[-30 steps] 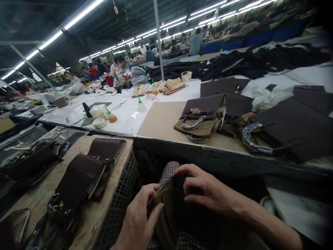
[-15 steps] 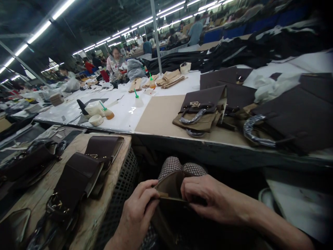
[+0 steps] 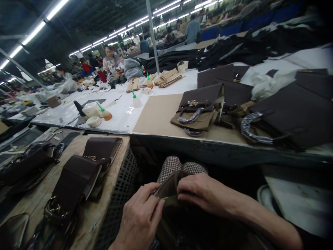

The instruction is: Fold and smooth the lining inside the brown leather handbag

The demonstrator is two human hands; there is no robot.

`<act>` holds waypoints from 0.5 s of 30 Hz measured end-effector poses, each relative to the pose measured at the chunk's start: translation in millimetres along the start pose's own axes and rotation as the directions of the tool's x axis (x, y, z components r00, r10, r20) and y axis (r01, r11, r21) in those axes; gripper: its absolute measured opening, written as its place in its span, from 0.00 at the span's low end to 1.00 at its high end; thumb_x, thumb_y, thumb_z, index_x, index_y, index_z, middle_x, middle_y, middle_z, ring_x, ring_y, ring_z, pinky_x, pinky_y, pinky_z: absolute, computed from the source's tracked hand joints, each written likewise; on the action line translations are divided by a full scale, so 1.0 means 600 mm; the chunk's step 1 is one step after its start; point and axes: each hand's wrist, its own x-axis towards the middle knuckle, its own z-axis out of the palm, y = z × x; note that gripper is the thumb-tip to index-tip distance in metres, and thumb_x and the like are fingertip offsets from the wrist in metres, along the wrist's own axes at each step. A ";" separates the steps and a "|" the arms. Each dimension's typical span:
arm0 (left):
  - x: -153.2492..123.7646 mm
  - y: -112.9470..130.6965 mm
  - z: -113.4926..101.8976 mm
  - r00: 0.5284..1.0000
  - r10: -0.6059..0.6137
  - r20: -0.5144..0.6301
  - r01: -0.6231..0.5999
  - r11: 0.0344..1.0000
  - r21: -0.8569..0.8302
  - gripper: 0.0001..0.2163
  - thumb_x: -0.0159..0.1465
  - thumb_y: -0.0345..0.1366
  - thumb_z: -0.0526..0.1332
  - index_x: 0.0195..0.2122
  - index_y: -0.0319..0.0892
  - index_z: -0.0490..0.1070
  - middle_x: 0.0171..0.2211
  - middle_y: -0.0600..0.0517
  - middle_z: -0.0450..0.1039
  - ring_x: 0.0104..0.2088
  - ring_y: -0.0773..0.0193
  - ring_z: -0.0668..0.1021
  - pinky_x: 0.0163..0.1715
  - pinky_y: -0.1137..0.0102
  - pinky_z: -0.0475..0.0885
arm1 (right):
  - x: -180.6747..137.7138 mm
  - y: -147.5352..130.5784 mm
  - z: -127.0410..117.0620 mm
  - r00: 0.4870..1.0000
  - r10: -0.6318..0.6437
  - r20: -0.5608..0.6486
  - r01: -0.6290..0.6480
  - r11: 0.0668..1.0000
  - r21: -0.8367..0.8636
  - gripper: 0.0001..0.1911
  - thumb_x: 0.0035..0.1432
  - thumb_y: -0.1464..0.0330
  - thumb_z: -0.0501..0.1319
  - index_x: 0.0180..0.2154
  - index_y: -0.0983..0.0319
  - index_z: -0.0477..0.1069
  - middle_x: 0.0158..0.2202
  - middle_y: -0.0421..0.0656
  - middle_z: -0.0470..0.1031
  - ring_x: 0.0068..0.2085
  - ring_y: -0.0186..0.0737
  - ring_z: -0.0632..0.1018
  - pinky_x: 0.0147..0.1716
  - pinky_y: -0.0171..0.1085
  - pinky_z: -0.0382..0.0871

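A dark brown handbag (image 3: 179,222) lies across my lap, its mouth facing up between my hands. My left hand (image 3: 142,211) pinches the left part of the bag's rim between thumb and fingers. At the right part of the rim, my right hand (image 3: 199,192) is closed with its fingers curled over the edge. The bag's lower body is in deep shadow. Under it, checked trouser knees (image 3: 170,168) show beyond the rim.
Left of me, several brown bags (image 3: 75,177) lie on a worn board (image 3: 109,180) above a plastic crate (image 3: 125,187). Ahead, a white-topped table (image 3: 117,118) bears a bag with wrapped handles (image 3: 197,104), glue bottles (image 3: 106,114) and brown pieces (image 3: 169,78). People work farther back.
My right hand has shifted slightly left along the rim, and its fingers have closed more. The tan strip seen between my hands no longer shows. The view has turned slightly.
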 end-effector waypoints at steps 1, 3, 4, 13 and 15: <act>0.002 0.000 0.000 1.000 -0.001 0.012 0.001 1.000 0.006 0.06 0.69 0.28 0.56 0.39 0.42 0.72 0.51 0.45 0.72 0.47 0.57 0.78 0.45 0.62 0.77 | 0.002 0.002 0.004 1.000 0.017 -0.014 -0.017 1.000 -0.013 0.06 0.67 0.67 0.58 0.34 0.58 0.69 0.34 0.38 0.77 0.35 0.38 0.77 0.33 0.34 0.64; 0.005 -0.002 0.003 0.999 -0.013 0.031 0.014 1.000 -0.015 0.05 0.69 0.29 0.56 0.39 0.42 0.72 0.50 0.45 0.72 0.47 0.57 0.78 0.45 0.63 0.77 | 0.005 0.005 0.011 0.997 0.048 -0.053 -0.050 0.998 -0.036 0.07 0.68 0.67 0.57 0.35 0.58 0.69 0.34 0.38 0.77 0.35 0.39 0.77 0.34 0.35 0.64; 0.005 -0.004 0.005 0.999 -0.016 0.029 0.017 0.999 -0.038 0.05 0.69 0.29 0.57 0.39 0.43 0.72 0.49 0.46 0.72 0.47 0.58 0.78 0.45 0.64 0.77 | 0.006 0.006 0.014 0.995 0.063 -0.080 -0.066 0.997 -0.048 0.07 0.68 0.67 0.56 0.35 0.58 0.69 0.34 0.38 0.77 0.34 0.39 0.77 0.33 0.35 0.64; -0.020 -0.013 0.035 0.957 -0.248 -0.153 0.198 0.938 -0.283 0.12 0.67 0.31 0.61 0.50 0.48 0.67 0.47 0.51 0.75 0.46 0.62 0.79 0.47 0.69 0.76 | 0.024 0.008 0.014 0.987 0.080 -0.141 -0.086 0.995 -0.040 0.06 0.67 0.67 0.57 0.35 0.58 0.69 0.34 0.38 0.77 0.35 0.40 0.76 0.34 0.37 0.64; -0.018 -0.013 0.033 0.942 -0.303 -0.142 0.250 0.919 -0.304 0.14 0.67 0.33 0.62 0.52 0.49 0.66 0.45 0.53 0.77 0.43 0.62 0.80 0.43 0.70 0.77 | 0.027 0.007 0.011 0.990 0.061 -0.124 -0.062 0.998 -0.006 0.05 0.67 0.68 0.57 0.37 0.58 0.70 0.36 0.38 0.77 0.37 0.40 0.77 0.36 0.36 0.65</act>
